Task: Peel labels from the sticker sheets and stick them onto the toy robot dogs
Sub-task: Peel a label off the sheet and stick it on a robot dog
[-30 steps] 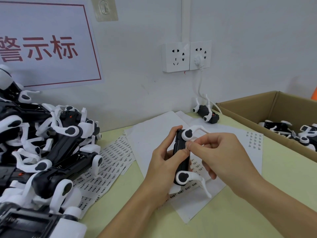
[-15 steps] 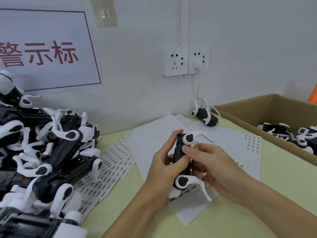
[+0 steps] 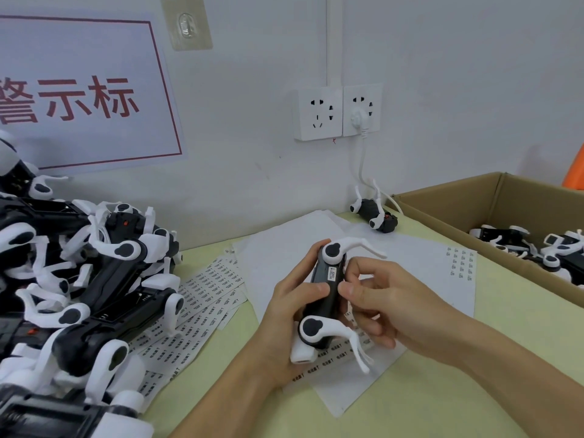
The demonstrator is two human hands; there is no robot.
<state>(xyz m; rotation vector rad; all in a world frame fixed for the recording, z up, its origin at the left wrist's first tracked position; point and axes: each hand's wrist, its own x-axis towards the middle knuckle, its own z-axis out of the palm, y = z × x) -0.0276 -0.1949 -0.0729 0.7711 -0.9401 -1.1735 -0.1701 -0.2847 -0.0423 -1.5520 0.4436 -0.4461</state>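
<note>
A black toy robot dog [image 3: 322,300] with white legs is held on its side above the table, belly toward me. My left hand [image 3: 289,314] grips its body from the left, thumb laid across the belly. My right hand [image 3: 376,300] holds the dog from the right, its thumb pressing the belly next to the left thumb. A small white label [image 3: 333,275] sits on the belly just above both thumbs. Sticker sheets [image 3: 202,298] with rows of small printed labels lie on the table at left, and one sheet [image 3: 328,355] lies under the dog.
A heap of black-and-white robot dogs [image 3: 79,279] fills the left side. A cardboard box [image 3: 458,213] at right holds more dogs. One dog [image 3: 376,214] lies by the wall under the wall sockets [image 3: 336,110]. White backing sheets [image 3: 442,279] cover the table's middle.
My right hand moved down from the dog's upper leg joint to the belly, and its thumb now presses beside the left thumb. The white label now shows on the belly.
</note>
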